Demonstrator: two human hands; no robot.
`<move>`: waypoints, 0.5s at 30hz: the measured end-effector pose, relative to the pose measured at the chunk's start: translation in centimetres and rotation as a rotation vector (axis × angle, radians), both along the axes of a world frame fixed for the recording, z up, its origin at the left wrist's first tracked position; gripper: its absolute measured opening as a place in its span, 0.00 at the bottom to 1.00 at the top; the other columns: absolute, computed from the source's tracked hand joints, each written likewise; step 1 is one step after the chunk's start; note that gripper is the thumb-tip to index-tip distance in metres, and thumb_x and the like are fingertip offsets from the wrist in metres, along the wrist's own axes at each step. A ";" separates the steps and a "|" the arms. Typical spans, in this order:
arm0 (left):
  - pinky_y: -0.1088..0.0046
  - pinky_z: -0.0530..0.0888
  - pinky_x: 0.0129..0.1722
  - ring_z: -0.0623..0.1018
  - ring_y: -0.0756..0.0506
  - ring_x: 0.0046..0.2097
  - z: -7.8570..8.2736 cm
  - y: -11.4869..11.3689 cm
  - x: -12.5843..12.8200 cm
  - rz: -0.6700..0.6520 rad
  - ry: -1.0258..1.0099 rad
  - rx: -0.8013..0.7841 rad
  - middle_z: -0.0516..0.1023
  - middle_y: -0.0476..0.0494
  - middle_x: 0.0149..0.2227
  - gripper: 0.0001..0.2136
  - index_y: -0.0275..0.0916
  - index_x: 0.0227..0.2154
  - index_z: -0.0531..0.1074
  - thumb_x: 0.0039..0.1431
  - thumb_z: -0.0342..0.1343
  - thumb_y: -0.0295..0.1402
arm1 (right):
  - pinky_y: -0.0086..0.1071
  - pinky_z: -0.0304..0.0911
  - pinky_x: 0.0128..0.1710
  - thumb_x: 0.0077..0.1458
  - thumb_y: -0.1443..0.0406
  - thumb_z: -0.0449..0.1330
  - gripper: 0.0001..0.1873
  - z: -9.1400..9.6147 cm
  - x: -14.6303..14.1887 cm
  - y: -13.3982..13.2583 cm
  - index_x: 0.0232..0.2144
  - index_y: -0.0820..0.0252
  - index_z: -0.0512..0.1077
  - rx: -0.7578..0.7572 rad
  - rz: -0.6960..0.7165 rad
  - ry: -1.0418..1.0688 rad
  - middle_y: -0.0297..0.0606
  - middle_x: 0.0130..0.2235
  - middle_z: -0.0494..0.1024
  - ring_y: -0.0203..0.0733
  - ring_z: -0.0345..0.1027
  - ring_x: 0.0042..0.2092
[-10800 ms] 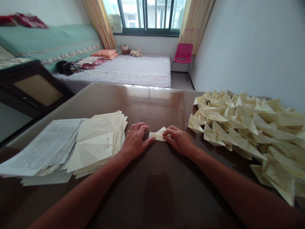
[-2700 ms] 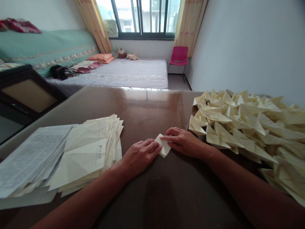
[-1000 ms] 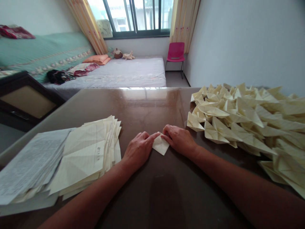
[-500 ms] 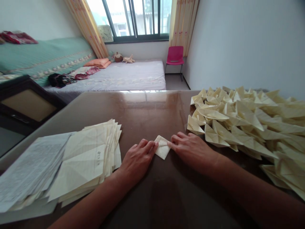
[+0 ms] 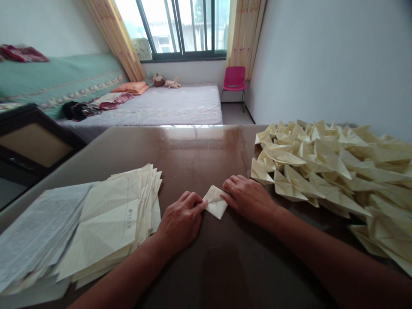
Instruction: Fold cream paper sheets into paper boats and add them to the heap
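A small diamond of folded paper [image 5: 216,205] lies on the brown table between my hands. My left hand [image 5: 184,216] has its thumb and bent fingers closed at the paper's left corner. At the right corner, my right hand [image 5: 246,195] presses with a thumb tip while its other fingers curl above and beyond the edge. Left of my left hand is a stack of creased cream paper sheets [image 5: 106,219]. A heap of folded paper boats [image 5: 322,159] covers the right side of the table, close beyond my right hand.
Grey printed sheets [image 5: 38,227] lie at the far left beside the cream stack. The glossy table [image 5: 180,150] reaches toward a bed [image 5: 180,101]. A pink chair [image 5: 234,78] stands near the window, and a dark cabinet [image 5: 35,141] is at the left.
The camera view has shifted slightly. My hands remain at the paper's two side corners; my right thumb now lies a little further onto its face. The paper still has its diamond shape.
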State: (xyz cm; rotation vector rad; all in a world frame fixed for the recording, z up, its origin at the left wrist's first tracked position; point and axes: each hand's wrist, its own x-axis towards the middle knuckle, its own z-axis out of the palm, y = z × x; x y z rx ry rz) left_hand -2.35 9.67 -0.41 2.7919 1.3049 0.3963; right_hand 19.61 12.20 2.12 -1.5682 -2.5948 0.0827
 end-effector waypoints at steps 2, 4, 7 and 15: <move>0.69 0.72 0.37 0.70 0.45 0.40 -0.1 0.1 0.0 0.006 -0.062 -0.010 0.72 0.44 0.38 0.13 0.40 0.43 0.73 0.59 0.48 0.26 | 0.33 0.58 0.37 0.60 0.55 0.55 0.13 -0.9 -0.2 0.3 0.36 0.58 0.69 -0.018 -0.028 0.088 0.40 0.39 0.73 0.44 0.66 0.43; 0.69 0.71 0.37 0.70 0.45 0.39 -0.2 0.1 0.0 0.022 -0.097 -0.017 0.71 0.44 0.36 0.10 0.40 0.39 0.73 0.60 0.48 0.27 | 0.31 0.58 0.35 0.57 0.55 0.58 0.11 -1.7 -0.3 0.4 0.34 0.58 0.68 -0.084 -0.051 0.192 0.37 0.38 0.73 0.42 0.66 0.40; 0.69 0.70 0.38 0.71 0.46 0.39 -0.4 0.2 0.1 0.050 -0.125 -0.031 0.71 0.45 0.35 0.08 0.40 0.35 0.72 0.63 0.47 0.32 | 0.29 0.57 0.35 0.54 0.62 0.60 0.06 -2.4 -0.3 0.4 0.34 0.57 0.68 -0.165 -0.040 0.363 0.34 0.37 0.72 0.38 0.65 0.39; 0.75 0.70 0.33 0.72 0.53 0.29 -1.0 0.9 0.0 0.230 -0.402 -0.205 0.72 0.47 0.42 0.08 0.41 0.43 0.67 0.62 0.51 0.34 | 0.30 0.61 0.41 0.55 0.68 0.60 0.01 -2.4 -0.7 0.3 0.32 0.57 0.70 -0.219 0.136 0.712 0.35 0.40 0.74 0.37 0.66 0.40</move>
